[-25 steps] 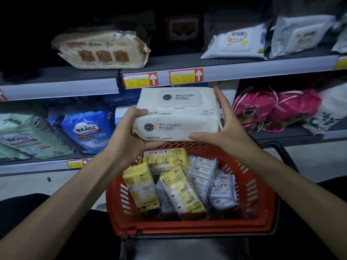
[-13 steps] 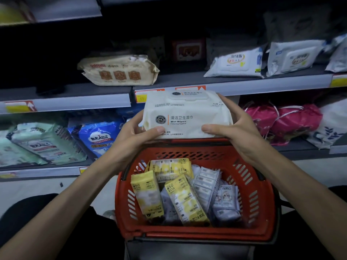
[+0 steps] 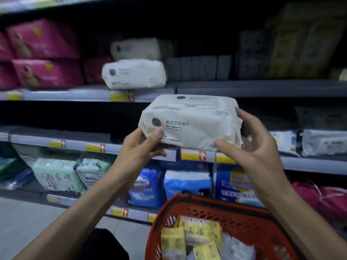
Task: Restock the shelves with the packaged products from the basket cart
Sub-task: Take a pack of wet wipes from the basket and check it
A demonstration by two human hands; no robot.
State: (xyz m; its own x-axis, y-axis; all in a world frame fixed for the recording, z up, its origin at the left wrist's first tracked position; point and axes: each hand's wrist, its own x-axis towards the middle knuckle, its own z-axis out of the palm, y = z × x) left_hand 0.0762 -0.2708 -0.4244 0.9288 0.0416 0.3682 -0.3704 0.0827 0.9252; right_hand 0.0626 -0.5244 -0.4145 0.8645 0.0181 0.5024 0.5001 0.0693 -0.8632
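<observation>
I hold a cream wet wipes pack [image 3: 191, 121] in both hands, up in front of the shelves. My left hand [image 3: 139, 149] grips its lower left corner and my right hand [image 3: 251, 145] grips its right end. Two matching cream packs [image 3: 134, 74] are stacked on the upper shelf [image 3: 262, 89], up and left of the held one. The red basket [image 3: 242, 214] is at the bottom right, with yellow packets [image 3: 189, 235] and white packets inside.
Pink packs [image 3: 43, 53] fill the upper shelf's left side, dark grey packs [image 3: 199, 67] sit right of the cream stack. White wipes packs [image 3: 323, 141] lie on the middle shelf at right. Blue and green bags [image 3: 185, 184] stand on the lower shelf.
Both hands have lifted the wipes pack from just over the basket up to the middle shelf's height. My view has tilted up, so a higher shelf shows and the basket has dropped low.
</observation>
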